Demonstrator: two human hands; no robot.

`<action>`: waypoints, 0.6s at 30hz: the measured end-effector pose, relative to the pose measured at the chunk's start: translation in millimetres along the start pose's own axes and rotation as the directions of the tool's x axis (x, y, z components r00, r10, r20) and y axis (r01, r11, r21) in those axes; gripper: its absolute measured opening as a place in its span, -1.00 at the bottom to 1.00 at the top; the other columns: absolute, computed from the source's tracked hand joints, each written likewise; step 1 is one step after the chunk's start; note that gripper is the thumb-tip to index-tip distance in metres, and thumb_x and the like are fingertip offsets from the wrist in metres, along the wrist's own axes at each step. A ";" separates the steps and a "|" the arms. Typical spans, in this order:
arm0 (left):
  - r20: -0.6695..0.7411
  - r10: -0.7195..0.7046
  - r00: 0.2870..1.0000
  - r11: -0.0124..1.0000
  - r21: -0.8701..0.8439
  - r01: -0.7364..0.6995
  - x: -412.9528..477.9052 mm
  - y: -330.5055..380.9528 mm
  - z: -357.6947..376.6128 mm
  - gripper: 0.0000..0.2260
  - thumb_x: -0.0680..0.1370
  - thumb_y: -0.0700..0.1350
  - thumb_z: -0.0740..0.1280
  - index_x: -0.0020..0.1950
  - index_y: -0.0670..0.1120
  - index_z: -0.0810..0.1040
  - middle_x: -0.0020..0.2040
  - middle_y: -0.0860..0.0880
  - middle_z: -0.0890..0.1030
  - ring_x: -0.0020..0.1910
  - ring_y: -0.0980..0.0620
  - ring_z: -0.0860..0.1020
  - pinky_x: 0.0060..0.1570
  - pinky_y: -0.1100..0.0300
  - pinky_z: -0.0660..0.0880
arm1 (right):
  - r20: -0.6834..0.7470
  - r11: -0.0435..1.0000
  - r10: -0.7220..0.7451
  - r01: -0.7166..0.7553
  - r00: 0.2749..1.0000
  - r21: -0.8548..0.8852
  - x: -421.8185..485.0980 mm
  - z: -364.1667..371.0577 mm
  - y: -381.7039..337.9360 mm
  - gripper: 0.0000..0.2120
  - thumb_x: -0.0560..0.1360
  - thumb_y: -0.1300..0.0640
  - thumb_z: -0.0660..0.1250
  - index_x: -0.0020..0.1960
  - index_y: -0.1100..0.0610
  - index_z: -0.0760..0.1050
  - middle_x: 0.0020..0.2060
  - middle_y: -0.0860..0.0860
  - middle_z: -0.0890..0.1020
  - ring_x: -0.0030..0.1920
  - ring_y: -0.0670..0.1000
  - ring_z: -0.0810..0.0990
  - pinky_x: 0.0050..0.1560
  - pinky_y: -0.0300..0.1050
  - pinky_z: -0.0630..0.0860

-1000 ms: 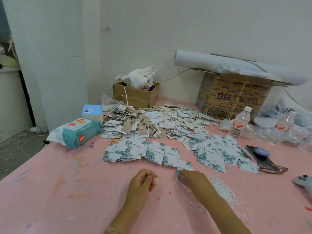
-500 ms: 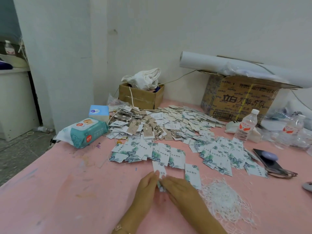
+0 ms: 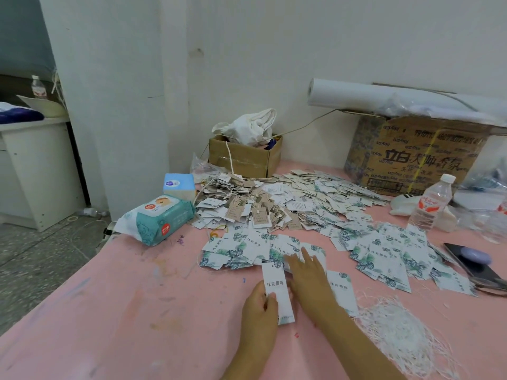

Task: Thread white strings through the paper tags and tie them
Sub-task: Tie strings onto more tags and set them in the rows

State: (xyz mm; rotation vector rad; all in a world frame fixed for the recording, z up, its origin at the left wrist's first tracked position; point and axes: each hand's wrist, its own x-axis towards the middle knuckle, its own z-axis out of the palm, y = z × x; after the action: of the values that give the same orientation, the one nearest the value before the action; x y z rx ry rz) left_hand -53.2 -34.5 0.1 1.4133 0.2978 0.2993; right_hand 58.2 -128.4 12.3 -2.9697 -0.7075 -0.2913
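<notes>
White wall (image 3: pixel 274 50): running behind, evenly lit. White pillar (image 3: pixel 109 105): standing at left. Pink table (image 3: pixel 109 311): filling the foreground, showing paint flecks. Grey speckled floor (image 3: pixel 35 256): lying at left. White cabinet (image 3: pixel 35 165): standing beyond the pillar.

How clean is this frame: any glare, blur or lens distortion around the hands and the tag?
Head view: soft, even light, no glare or hard shadows; the wide lens tilts the pillar; print on the tag pinched by the left hand is legible; the right hand and the strings at lower right look softer.
</notes>
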 end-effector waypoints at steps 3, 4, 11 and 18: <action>-0.041 0.003 0.999 0.997 -0.074 -0.006 1.4 -0.2 -3.0 -0.38 0.59 -0.39 0.09 0.38 0.32 0.25 0.11 0.14 0.64 -0.04 0.11 0.65 -0.13 0.19 0.59 | -0.073 0.999 -0.023 0.024 0.997 0.021 7.2 2.7 -0.3 -0.65 0.61 -0.08 0.15 0.22 0.12 0.49 0.14 0.10 0.61 0.42 0.06 0.33 0.43 -0.10 0.15; -0.058 0.003 0.998 0.997 -0.080 -0.008 1.5 -0.1 -4.0 -0.29 0.58 -0.40 0.08 0.42 0.40 0.11 0.13 0.16 0.62 -0.07 0.10 0.65 -0.14 0.14 0.60 | -0.096 0.999 -0.027 0.029 0.995 0.022 6.7 0.7 0.6 -0.68 0.58 -0.09 0.21 0.10 0.14 0.54 -0.01 0.10 0.66 0.32 0.06 0.44 0.36 -0.11 0.24; -0.004 -0.084 0.996 0.991 -0.109 0.083 2.2 2.6 -2.2 -0.62 0.61 -0.34 0.14 0.18 0.04 0.61 0.00 -0.04 0.67 -0.13 0.01 0.63 -0.20 0.18 0.56 | -0.555 0.992 -0.044 0.103 0.831 0.075 -23.9 -27.2 -0.3 -0.77 0.20 0.34 0.58 -0.20 0.15 0.63 -0.41 -0.05 0.63 -0.39 0.00 0.60 -0.05 -0.11 0.53; 0.087 -0.046 0.995 0.990 -0.129 0.057 -3.1 2.7 -5.9 -0.90 0.61 -0.14 0.30 0.01 -0.13 0.59 -0.10 -0.13 0.69 -0.17 0.02 0.64 -0.17 0.15 0.57 | -0.292 0.926 -0.263 0.326 0.920 0.192 -91.1 -14.7 -11.0 -0.70 0.43 0.11 0.44 0.16 0.07 0.60 0.07 -0.08 0.66 0.07 -0.05 0.62 0.14 -0.24 0.39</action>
State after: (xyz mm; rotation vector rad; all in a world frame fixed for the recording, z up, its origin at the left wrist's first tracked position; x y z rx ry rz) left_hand -58.4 -29.9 2.1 1.2823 0.2407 0.2126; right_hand -29.0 -160.2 8.6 -2.5298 -1.0728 -0.5628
